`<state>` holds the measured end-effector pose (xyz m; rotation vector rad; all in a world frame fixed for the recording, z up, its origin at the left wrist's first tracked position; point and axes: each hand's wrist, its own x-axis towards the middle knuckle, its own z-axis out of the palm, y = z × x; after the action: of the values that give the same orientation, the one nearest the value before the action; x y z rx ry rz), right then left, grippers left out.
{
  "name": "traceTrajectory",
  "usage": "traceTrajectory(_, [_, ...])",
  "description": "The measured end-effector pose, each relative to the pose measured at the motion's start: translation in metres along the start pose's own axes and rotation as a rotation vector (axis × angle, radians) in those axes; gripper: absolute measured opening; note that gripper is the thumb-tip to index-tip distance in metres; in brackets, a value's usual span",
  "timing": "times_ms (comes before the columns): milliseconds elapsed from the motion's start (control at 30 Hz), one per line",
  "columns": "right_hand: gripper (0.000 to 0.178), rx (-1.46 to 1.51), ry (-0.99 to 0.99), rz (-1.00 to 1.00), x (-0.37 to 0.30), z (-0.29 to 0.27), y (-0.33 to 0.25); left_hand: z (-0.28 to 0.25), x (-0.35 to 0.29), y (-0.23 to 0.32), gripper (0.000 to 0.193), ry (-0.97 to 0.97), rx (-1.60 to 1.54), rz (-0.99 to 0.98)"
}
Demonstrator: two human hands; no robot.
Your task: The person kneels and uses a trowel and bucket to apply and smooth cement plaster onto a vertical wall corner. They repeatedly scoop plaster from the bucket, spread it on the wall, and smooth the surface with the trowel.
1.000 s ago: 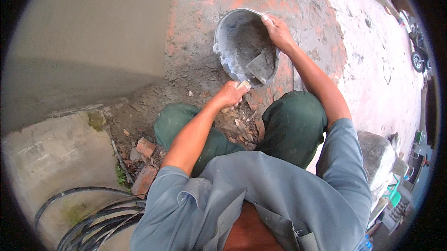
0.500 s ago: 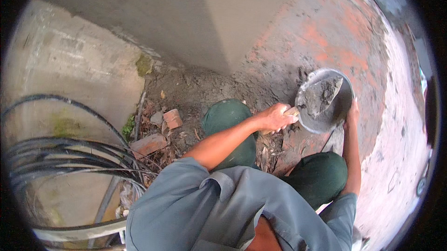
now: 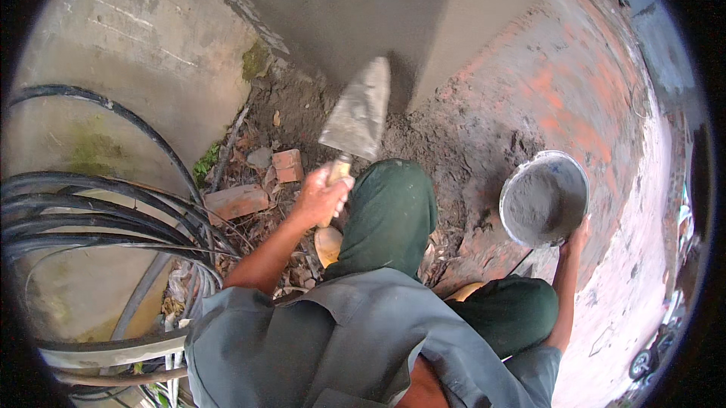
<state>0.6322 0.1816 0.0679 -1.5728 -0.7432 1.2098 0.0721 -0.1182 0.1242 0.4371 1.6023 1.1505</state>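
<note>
My left hand (image 3: 321, 198) is closed round the wooden handle of a pointed trowel (image 3: 358, 114). Its blade, smeared with grey, points away from me and blurs a little with motion. The tip overlaps the foot of a smooth grey plastered wall (image 3: 363, 11); I cannot tell whether they touch. Off to the right, my right hand (image 3: 576, 234) grips the near right rim of a round metal bowl (image 3: 581, 181). Wet grey mortar (image 3: 532, 200) lies inside the bowl, which tilts slightly towards me.
Coils of black hose (image 3: 83, 219) fill the left side beside a stained concrete wall (image 3: 151, 45). Broken bricks (image 3: 236, 202), leaves and dirt lie around my knees. On the right runs a mortar-smeared reddish surface (image 3: 544, 98).
The trowel has left the bowl and swung left to the wall's foot; the mortar heaped on its blade no longer shows. My right hand and the bowl sit slightly lower in view.
</note>
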Motion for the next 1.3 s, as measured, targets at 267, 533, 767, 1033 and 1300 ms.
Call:
traceTrajectory(267, [0.048, -0.061, 0.054, 0.023, -0.006, 0.002, -0.004, -0.04, 0.081, -0.062, 0.017, 0.43, -0.209, 0.068])
traceTrajectory(533, [0.049, -0.045, 0.015, 0.025, -0.013, 0.004, -0.006, -0.032, 0.181, -0.082, 0.018, 0.594, -0.398, 0.046])
traceTrajectory(767, [0.056, -0.036, 0.047, 0.044, -0.017, 0.001, -0.003, -0.024, 0.256, -0.066, 0.027, 0.693, -0.514, 0.162])
traceTrajectory(1033, [0.051, -0.017, -0.019, 0.059, -0.003, -0.006, 0.0, -0.027, 0.252, -0.009, 0.032, 0.775, -0.396, 0.198])
traceTrajectory(1300, [0.051, 0.016, 0.022, 0.052, -0.007, 0.0, 0.0, -0.034, 0.219, 0.057, 0.03, 0.781, -0.346, 0.312])
